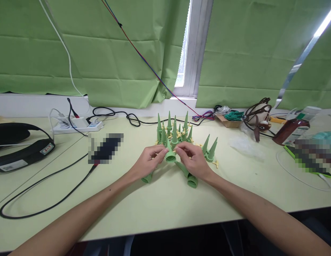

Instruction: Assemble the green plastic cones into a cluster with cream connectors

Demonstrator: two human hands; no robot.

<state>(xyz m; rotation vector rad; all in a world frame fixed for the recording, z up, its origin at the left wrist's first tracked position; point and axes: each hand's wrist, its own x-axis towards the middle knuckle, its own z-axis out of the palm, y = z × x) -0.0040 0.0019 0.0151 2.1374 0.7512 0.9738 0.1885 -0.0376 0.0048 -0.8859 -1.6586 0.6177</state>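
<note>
Both hands meet over the middle of the pale green table (165,202). My left hand (148,161) and my right hand (193,160) pinch one green cone spike (170,153) between their fingertips, its wide open end toward me. A second green cone (147,177) lies under my left hand. Another cone (189,176) lies beneath my right hand. Behind the hands stands a cluster of upright green cones (173,129) with small yellow pieces among them. Two more upright cones (210,149) stand to the right.
A white power strip (77,124) with black cables sits at the back left, a black headband device (24,149) at far left. A brown bottle (289,131), a cardboard tray (229,121) and a strapped object (258,119) lie at the right. Green curtains hang behind.
</note>
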